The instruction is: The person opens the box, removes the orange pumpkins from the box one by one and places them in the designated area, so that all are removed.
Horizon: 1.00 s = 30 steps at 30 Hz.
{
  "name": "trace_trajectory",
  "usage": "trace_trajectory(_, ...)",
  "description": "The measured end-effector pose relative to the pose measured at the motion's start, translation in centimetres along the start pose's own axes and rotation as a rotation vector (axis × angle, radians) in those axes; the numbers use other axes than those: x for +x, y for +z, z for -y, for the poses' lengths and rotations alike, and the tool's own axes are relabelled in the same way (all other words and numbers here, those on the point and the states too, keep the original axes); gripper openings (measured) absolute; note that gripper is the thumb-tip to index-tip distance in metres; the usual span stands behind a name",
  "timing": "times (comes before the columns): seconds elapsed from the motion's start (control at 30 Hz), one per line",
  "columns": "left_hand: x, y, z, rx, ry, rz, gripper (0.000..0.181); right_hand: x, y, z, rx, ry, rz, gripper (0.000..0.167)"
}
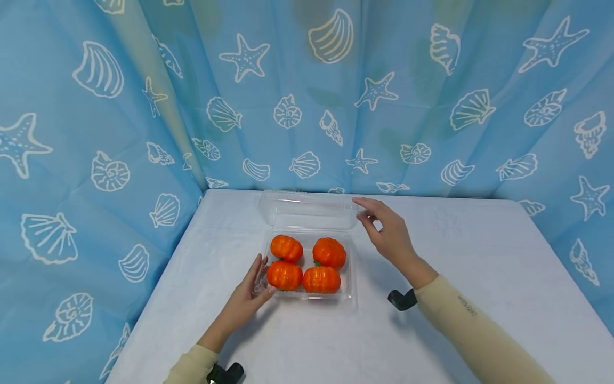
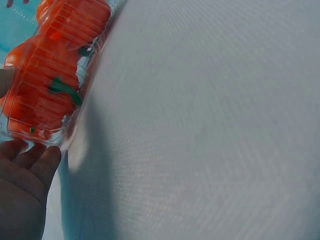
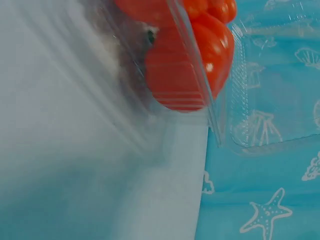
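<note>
A clear plastic clamshell box (image 1: 307, 295) sits on the white table with its hinged lid (image 1: 312, 210) raised at the back. Inside lie several small orange pumpkins (image 1: 322, 280) with green stems, also visible through the wall in the left wrist view (image 2: 47, 75). My left hand (image 1: 247, 298) grips the box's front left corner, thumb at the front and fingers along the left side. At the lid's right edge, the thumb and fingertips of my right hand (image 1: 386, 229) hold it. The right wrist view shows pumpkins (image 3: 187, 75) through the box wall, but no fingers.
A white cloth covers the table (image 1: 460, 245), whose far edge lies just behind the lid. Blue curtains (image 1: 288, 69) with white shells and starfish hang behind and at the sides. Black wrist cameras (image 1: 402, 300) project from both forearms.
</note>
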State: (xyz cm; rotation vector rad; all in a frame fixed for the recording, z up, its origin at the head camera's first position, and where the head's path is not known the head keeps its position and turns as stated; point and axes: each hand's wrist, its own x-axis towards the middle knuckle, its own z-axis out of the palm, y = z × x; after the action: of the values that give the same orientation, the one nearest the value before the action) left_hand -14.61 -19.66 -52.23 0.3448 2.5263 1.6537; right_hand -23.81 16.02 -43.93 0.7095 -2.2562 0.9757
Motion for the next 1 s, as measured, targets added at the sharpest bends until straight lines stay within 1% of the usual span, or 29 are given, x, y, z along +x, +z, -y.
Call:
trace_trajectory(0.13, -0.1, 0.0, 0.0, 0.001, 0.007, -0.003, 0.09, 0.8, 0.1, -0.2, -0.001, 0.031, -0.03, 0.048)
trace_trajectory(0.27, -0.1, 0.0, 0.0, -0.012, 0.027, -0.001, 0.09, 1.4, 0.3, -0.6, -0.009, 0.048, -0.045, 0.045)
trace_trajectory(0.37, -0.1, 0.0, 0.1, -0.003, 0.025, -0.002, 0.091, 1.8, 0.5, -0.9, -0.004, 0.067, -0.034, 0.046)
trace_trajectory(0.53, -0.2, -0.1, 0.2, 0.02, 0.008, -0.01, 0.093, 2.4, 1.0, -1.5, 0.037, 0.119, -0.003, 0.055)
trace_trajectory(0.73, -0.3, -0.1, 0.3, 0.029, 0.013, -0.009, 0.093, 3.1, 1.5, -2.4, 0.033, 0.171, 0.011, 0.063)
trace_trajectory(0.87, -0.3, -0.1, 0.3, 0.029, 0.016, -0.006, 0.091, 3.4, 1.9, -2.8, 0.023, 0.185, 0.027, 0.068)
trace_trajectory(1.0, -0.4, 0.0, 0.3, 0.029, 0.012, -0.012, 0.09, 3.8, 2.1, -3.2, 0.017, 0.181, 0.04, 0.071)
